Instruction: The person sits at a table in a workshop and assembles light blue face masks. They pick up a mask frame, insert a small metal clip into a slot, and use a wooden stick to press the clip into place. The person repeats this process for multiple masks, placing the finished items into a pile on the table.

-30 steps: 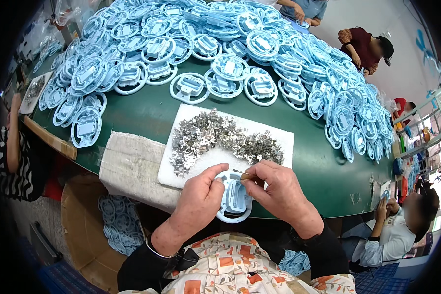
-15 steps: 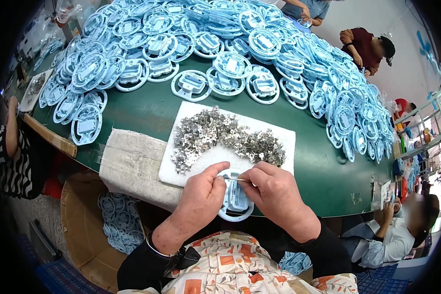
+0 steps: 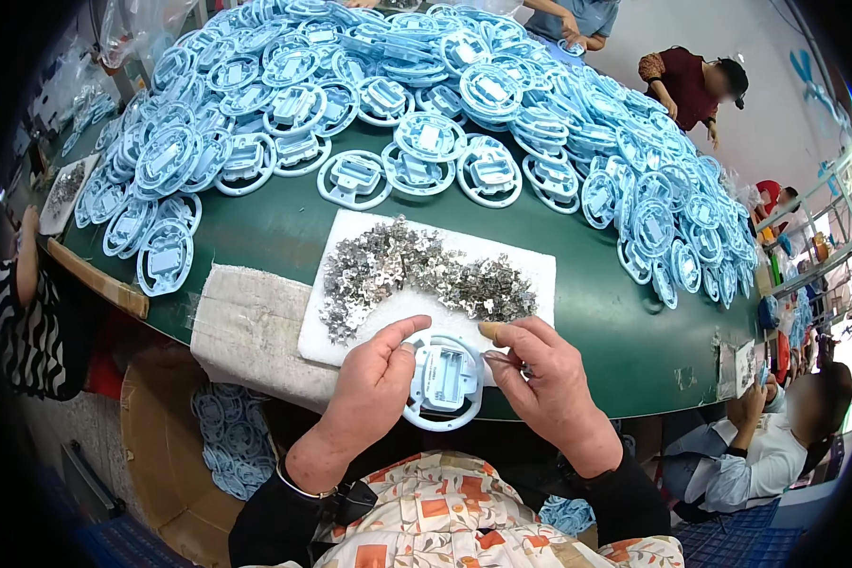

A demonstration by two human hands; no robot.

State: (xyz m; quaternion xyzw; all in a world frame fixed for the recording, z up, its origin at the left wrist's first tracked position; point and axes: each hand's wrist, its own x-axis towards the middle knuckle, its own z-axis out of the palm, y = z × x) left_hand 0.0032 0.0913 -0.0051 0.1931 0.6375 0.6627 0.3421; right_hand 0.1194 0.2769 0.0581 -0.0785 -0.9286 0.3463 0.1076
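Observation:
In my left hand [image 3: 364,383], a round light-blue plastic part [image 3: 448,377], shaped like a small steering wheel with a battery-box-like housing in its middle, is gripped by its left rim. The thumb lies along that rim, and the index finger stretches over the top. My right hand [image 3: 557,393] is just right of the part, apart from it, closed on a thin metal tool [image 3: 502,358] that looks like tweezers and is mostly hidden by the fingers. Directly beyond both hands, a heap of small silvery metal clips [image 3: 374,275] lies on a white foam board [image 3: 398,314].
A large pile of similar blue parts [image 3: 426,137] spreads along the far side of the green table [image 3: 606,331]. A worn foam block [image 3: 246,322] sits left of the board. Below it stands a cardboard box [image 3: 161,445] with more parts. Other people work around the table.
My right hand has drawn back to the right with the tool, away from the part. The part's housing now shows more fully in my left hand. The whole view has shifted slightly.

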